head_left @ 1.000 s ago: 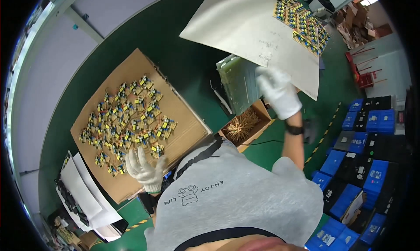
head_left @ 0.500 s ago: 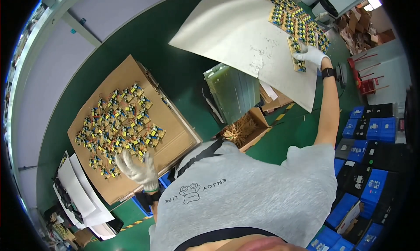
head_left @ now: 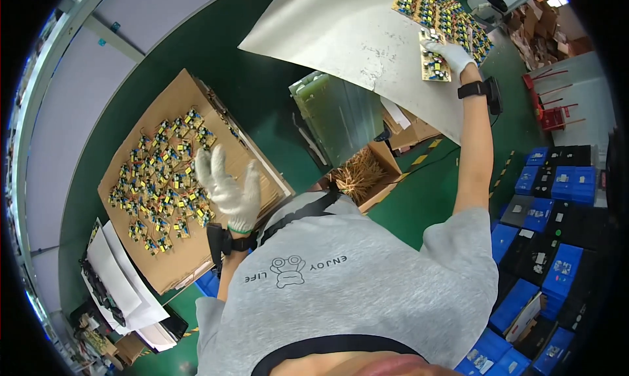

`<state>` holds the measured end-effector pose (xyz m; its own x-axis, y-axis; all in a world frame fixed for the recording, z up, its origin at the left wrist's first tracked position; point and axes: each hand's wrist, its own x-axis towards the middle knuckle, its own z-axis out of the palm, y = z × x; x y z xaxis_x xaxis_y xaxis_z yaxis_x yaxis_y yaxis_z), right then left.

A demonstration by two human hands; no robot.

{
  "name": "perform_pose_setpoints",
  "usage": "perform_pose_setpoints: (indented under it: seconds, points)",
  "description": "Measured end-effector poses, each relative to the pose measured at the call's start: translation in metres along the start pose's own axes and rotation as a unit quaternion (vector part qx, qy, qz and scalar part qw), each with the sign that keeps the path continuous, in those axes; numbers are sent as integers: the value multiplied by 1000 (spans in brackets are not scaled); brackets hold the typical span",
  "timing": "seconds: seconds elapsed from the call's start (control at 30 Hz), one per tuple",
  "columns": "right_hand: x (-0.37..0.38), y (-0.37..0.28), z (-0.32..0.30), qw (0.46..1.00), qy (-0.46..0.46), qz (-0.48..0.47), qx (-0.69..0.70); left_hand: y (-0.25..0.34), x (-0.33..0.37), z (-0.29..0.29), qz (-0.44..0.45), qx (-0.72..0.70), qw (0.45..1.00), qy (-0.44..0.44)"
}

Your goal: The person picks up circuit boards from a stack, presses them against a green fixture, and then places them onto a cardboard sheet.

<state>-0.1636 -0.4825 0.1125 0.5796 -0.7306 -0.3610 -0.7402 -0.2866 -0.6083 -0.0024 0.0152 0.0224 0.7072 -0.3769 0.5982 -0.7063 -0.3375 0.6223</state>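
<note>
My left hand [head_left: 229, 189], in a white knit glove, is open with fingers spread above the right side of a brown cardboard sheet [head_left: 187, 84]. Several small circuit boards [head_left: 157, 179] with yellow and blue parts and thin wires lie crowded on that cardboard. At the far right, my right hand [head_left: 455, 56], also gloved in white, grips the right side of a narrow circuit board panel [head_left: 432, 69], its thumb and fingers partly hidden. The panel is over a large pale sheet [head_left: 327, 32]. Beyond the hand, rows of similar circuit board panels [head_left: 442, 16] cover the sheet's far right.
Between the two surfaces stands a stack of greenish translucent sheets [head_left: 337, 124]. A carton of straw-coloured strands [head_left: 357, 173] sits close in front of me. Blue and black bins [head_left: 550, 232] are stacked at the right, near a red stool [head_left: 550, 114]. White sheets [head_left: 124, 278] lie at the left.
My right hand has drawn the panel toward the left, away from the rows. My left hand has risen from the near edge of the small boards toward the far right, fingers still spread.
</note>
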Motion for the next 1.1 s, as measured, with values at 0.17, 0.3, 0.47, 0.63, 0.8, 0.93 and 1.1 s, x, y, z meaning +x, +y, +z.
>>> perform_pose_setpoints:
  seconds: [0.17,0.3,0.47,0.63,0.8,0.93,1.1]
  points:
    - [-95,-51,75,966,-25,-103,234,7,-4,6,10,18,1000,3]
    - [-161,-51,178,965,93,-215,115,2,-13,-1,-2,49,999,-22]
    - [-134,-15,262,938,319,-135,-20,-1,-23,-6,-58,39,997,-9]
    - [-102,3,267,924,324,-191,74,-2,-27,-8,-70,52,996,-20]
    - [-89,1,265,917,355,-164,77,-4,-29,-3,-78,52,995,-25]
    - [-83,14,265,912,366,-174,67,-1,-26,0,-83,50,994,-45]
    - [-76,13,258,907,340,-226,105,4,-25,3,-55,40,996,-64]
